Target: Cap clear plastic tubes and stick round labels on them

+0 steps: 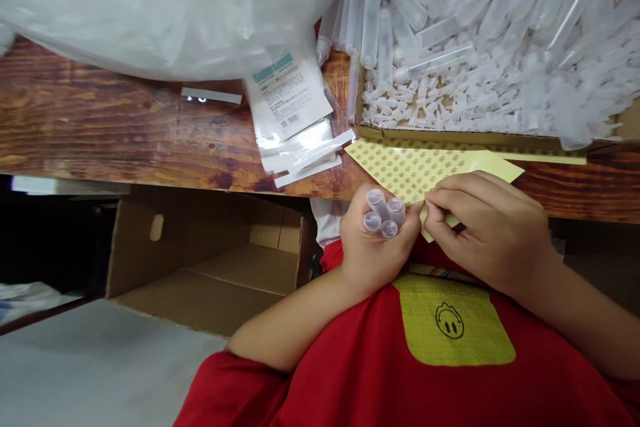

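The fingers of the left hand (367, 250), at the middle of the frame, are curled closed around four clear tubes (377, 200), their round ends facing the camera. Just beside it, the thumb and forefinger of the right hand (493, 233) are pinched together at the lower part of a yellow sheet (395, 163) with rows of small dark marks (whether they grip the sheet itself or a piece off it is too small to tell). Behind the sheet, at the upper right, a shallow cardboard tray (480, 137) bears many more tubes and a heap of small white tips (450, 103). Printed packets (290, 93) lie on the wooden table (100, 113) at the upper centre, near a big translucent bag (150, 7) at the upper left. Below the table edge, lower left, an open cardboard box (225, 273) faces upward
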Motion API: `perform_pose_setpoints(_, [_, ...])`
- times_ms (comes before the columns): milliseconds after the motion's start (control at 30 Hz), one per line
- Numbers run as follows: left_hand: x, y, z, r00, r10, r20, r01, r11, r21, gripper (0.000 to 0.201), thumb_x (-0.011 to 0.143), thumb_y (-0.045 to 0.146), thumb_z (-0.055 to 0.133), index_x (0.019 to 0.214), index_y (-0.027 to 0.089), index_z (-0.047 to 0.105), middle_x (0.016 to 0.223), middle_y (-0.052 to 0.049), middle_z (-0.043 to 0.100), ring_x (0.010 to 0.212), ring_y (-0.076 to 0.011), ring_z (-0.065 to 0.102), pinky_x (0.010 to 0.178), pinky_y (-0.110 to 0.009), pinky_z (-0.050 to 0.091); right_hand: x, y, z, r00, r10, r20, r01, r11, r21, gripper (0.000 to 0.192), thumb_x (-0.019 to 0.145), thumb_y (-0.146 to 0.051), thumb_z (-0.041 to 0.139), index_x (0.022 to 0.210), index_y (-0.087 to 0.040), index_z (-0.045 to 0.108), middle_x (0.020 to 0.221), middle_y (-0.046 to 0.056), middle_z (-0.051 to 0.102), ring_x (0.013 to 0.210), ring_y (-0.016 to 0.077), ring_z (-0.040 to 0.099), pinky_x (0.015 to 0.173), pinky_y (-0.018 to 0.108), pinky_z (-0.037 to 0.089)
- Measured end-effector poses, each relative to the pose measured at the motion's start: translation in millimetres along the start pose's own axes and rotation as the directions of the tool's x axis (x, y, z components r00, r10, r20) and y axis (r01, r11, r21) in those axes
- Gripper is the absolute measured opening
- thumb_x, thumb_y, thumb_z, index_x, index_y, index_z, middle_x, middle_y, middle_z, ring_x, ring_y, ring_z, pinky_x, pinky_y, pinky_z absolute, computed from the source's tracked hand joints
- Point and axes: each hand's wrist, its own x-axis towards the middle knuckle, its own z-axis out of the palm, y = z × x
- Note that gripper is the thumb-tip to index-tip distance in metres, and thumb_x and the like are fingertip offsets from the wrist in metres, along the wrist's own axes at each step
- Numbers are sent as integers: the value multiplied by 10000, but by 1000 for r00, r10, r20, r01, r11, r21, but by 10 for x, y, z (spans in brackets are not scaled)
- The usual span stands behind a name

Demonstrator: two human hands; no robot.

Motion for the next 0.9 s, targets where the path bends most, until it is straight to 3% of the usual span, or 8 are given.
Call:
perform_pose_setpoints(300, [6, -26, 6, 999, -38, 9, 38, 999, -29, 322, 779, 213, 801, 721, 201, 484, 621, 65, 519, 522, -70, 451, 497, -209, 430, -17, 61, 17, 990, 132, -50, -124, 981, 150, 174, 881, -67, 625, 832, -230, 656, 863, 40, 737, 813, 213, 721, 751, 354, 596])
perform_pose_setpoints(467, [4, -49, -16, 999, 27, 21, -28, 999, 44, 318, 791, 236, 808, 735, 201, 497, 631, 66, 542, 530, -71, 483, 514, -210, 433, 44, 38, -52, 968, 186, -167, -145, 963, 228, 172, 887, -67, 648, 841, -231, 665, 845, 32, 738, 799, 200, 723, 726, 337, 592])
perform_pose_setpoints(533, [5, -55, -30, 998, 56, 36, -58, 997, 59, 312, 803, 250, 796, 737, 204, 494, 634, 63, 549, 530, -74, 486, 519, -216, 429, 74, 26, -89, 983, 109, -149, -71, 969, 235, 158, 916, -99, 652, 927, -254, 682, 921, 34, 753, 854, 206, 730, 761, 348, 594])
perform_pose_setpoints(600, [4, -61, -46, 996, 65, 62, -69, 996, 54, 297, 800, 241, 773, 743, 212, 483, 630, 62, 553, 522, -80, 483, 513, -223, 416, 91, 28, -103, 995, -44, -87, 65, 963, 260, 157, 943, -130, 648, 1032, -256, 679, 989, 39, 759, 885, 198, 726, 776, 346, 588])
perform_pose_setpoints(667, [0, -71, -62, 993, 71, 94, -77, 995, 59, 278, 780, 209, 749, 750, 219, 472, 631, 61, 555, 525, -86, 483, 511, -227, 403, 94, 42, -87, 984, -172, -44, 177, 941, 289, 157, 961, -144, 643, 1096, -224, 661, 990, 47, 759, 865, 187, 712, 761, 342, 570])
perform_pose_setpoints(900, [-8, -102, -97, 984, 115, 136, -126, 989, 74, 272, 777, 207, 739, 758, 223, 468, 632, 63, 564, 543, -88, 511, 523, -217, 402, 99, 103, -36, 975, -222, 24, 204, 929, 308, 111, 996, -161, 607, 1099, -169, 644, 978, 54, 753, 839, 172, 676, 774, 329, 539])
